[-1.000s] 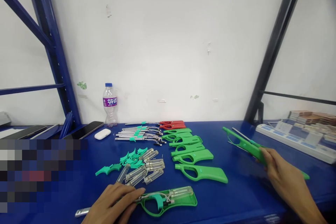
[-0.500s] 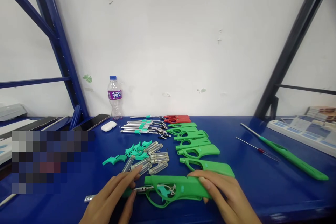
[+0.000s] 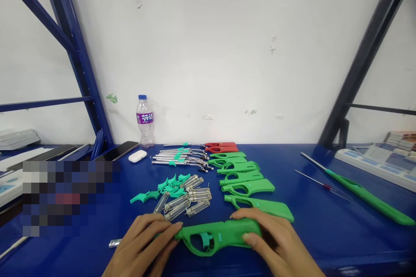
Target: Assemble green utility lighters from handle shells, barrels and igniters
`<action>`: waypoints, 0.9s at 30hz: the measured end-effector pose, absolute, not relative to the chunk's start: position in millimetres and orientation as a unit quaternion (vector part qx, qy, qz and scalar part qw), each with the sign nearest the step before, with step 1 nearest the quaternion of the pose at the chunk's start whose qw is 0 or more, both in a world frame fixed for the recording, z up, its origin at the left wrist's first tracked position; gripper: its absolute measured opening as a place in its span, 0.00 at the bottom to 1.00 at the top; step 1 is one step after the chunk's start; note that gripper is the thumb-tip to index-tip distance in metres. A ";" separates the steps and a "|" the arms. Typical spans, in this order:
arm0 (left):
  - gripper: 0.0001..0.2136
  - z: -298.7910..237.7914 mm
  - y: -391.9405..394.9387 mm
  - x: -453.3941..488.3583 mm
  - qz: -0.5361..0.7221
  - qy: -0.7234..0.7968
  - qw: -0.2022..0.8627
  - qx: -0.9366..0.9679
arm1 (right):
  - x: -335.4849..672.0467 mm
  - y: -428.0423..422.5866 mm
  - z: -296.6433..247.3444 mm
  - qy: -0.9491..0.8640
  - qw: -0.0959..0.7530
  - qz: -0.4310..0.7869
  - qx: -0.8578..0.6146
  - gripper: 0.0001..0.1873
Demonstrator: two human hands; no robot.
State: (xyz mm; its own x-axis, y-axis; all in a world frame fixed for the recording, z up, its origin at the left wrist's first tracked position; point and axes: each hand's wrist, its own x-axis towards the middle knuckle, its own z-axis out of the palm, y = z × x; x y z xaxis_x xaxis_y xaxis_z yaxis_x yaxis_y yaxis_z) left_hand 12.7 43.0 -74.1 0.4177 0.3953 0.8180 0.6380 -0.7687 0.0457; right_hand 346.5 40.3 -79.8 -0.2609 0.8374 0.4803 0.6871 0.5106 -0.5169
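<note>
A green lighter body [image 3: 217, 235] with a teal trigger lies on the blue bench in front of me, its metal tube tip [image 3: 115, 243] sticking out to the left. My left hand [image 3: 147, 244] is pressed over its front end, fingers together. My right hand [image 3: 273, 240] covers its grip end, fingers closed on the shell. Just behind lie clear fuel tanks [image 3: 183, 201], teal triggers [image 3: 164, 188], several green shells [image 3: 247, 181] in a row, and metal tubes [image 3: 177, 158].
A finished green lighter [image 3: 364, 192] and a thin red-handled tool [image 3: 323, 185] lie at right. A water bottle [image 3: 144, 120], a phone [image 3: 117, 150] and a white earbud case [image 3: 137, 156] stand at back left. Blue rack posts rise on both sides; a white power strip [image 3: 373, 160] sits far right.
My right hand left the finished lighter at right and came to the lighter body in front. A green cover shell now closes that body, hiding the tank and wires. The camera tilted slightly.
</note>
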 end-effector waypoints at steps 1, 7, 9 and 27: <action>0.13 -74.7 44.1 12.4 -0.441 -0.312 0.137 -0.830 | 348.0 41.2 -81.8 -0.792 0.360 0.079 -0.487 0.19; 0.12 -75.4 47.4 12.3 -0.432 -0.332 0.136 -0.828 | 344.6 46.2 -79.7 -0.809 0.358 0.004 -0.466 0.19; 0.12 -75.6 46.9 12.6 -0.427 -0.335 0.139 -0.828 | 339.6 46.9 -72.5 -0.812 0.363 0.021 -0.456 0.15; 0.13 -73.6 42.3 14.6 -0.371 -0.371 0.129 -0.841 | 330.9 45.4 -66.8 -0.842 0.266 0.081 -0.462 0.14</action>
